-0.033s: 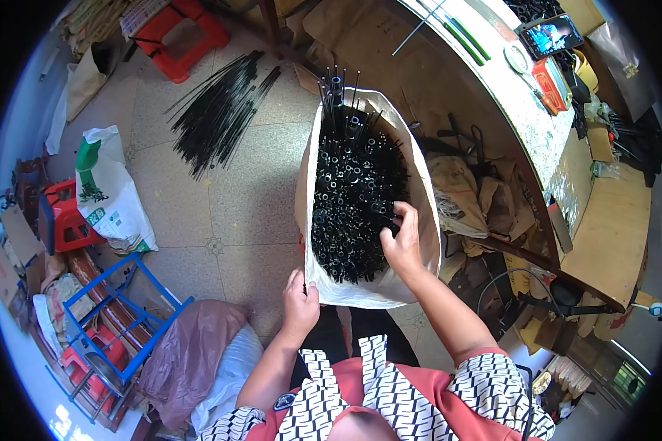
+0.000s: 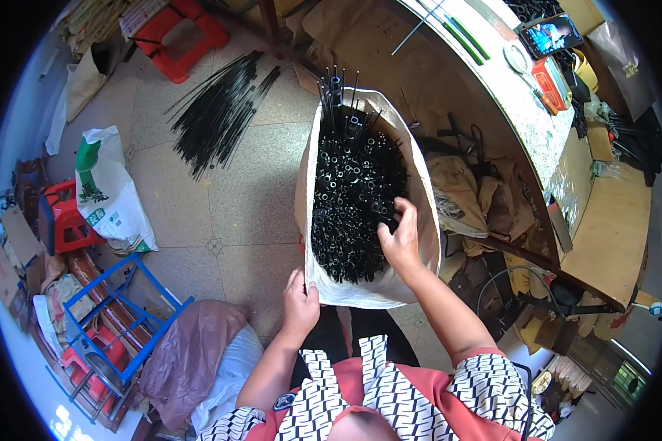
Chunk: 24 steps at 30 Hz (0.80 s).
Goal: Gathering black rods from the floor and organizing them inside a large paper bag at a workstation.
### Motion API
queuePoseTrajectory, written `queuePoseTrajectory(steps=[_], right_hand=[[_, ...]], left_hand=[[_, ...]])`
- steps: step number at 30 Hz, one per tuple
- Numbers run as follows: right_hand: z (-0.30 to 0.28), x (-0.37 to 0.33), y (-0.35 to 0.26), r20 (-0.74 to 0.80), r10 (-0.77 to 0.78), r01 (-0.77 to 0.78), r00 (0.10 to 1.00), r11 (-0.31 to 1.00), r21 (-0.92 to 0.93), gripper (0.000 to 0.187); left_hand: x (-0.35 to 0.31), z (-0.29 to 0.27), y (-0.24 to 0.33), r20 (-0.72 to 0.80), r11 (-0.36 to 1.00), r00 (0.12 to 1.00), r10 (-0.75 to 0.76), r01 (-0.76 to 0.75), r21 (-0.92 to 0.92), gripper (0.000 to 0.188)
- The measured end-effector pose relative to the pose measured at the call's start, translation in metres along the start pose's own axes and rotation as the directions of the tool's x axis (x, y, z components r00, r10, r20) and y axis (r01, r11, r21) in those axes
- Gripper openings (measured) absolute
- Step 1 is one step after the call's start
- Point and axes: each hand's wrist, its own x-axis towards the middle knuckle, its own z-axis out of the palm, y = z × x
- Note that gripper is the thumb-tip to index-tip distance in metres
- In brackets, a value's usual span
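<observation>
A tall white woven sack (image 2: 373, 295) stands open in front of me, packed with upright black tubes (image 2: 349, 213). Several longer, thinner rods (image 2: 337, 95) stick up at its far end. My left hand (image 2: 301, 301) is closed on the sack's near left rim. Inside the mouth, at the right side, my right hand (image 2: 402, 239) is over the tube ends, thumb and fingers apart. Tube ends show in the gap between them; whether the fingertips touch any is hard to see.
Loose black rods (image 2: 217, 110) lie on the tiled floor at far left. Around are a red stool (image 2: 173, 44), a white-green bag (image 2: 114, 191), a blue metal frame (image 2: 129, 316) and a purple sack (image 2: 191, 353). A worktable (image 2: 522, 132) with a phone (image 2: 551, 35) curves along the right.
My right thumb and fingers have shifted slightly, the thumb a little up and left. My left hand and the sack stay where they were.
</observation>
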Motion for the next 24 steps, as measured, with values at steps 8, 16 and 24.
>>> queuePoseTrajectory(steps=[8,16,24], right_hand=[[0.026,-0.004,-0.018,0.325,-0.304,0.28,0.896,0.953,0.119,0.028],[0.008,0.013,0.02,0.082,-0.022,0.027,0.996,0.998,-0.063,0.043],[0.025,0.007,-0.005,0.045,-0.089,0.089,0.995,0.996,-0.016,0.02]], left_hand=[[0.001,0.0,0.001,-0.005,0.999,0.999,0.036,-0.036,0.018,0.032],[-0.002,0.005,-0.001,0.009,0.999,1.0,-0.022,0.022,-0.03,0.032],[0.0,0.006,-0.002,-0.035,0.996,0.995,0.091,-0.091,0.002,0.03]])
